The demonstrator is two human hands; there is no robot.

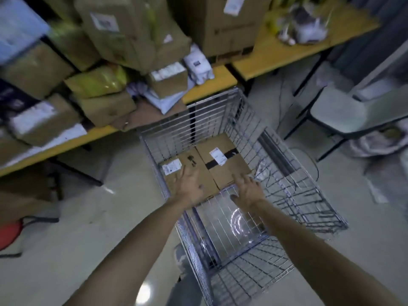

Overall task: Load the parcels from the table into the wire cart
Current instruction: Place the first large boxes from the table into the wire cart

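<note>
Head view: my left hand (190,184) is spread and released over the left box (169,182). My right hand (248,189) is the same at the near edge of the right box (227,168). Both boxes lie side by side at the far end of the wire cart (212,111), at 12 o'clock. Other parcels (106,107) crowd the yellow table (209,89) at 10 o'clock.

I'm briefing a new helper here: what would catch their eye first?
The left hand and right hand, both open, reach down into the wire cart at centre, over two cardboard boxes lying side by side on its floor. Behind it, the yellow table at upper left is piled high with parcels.
</note>
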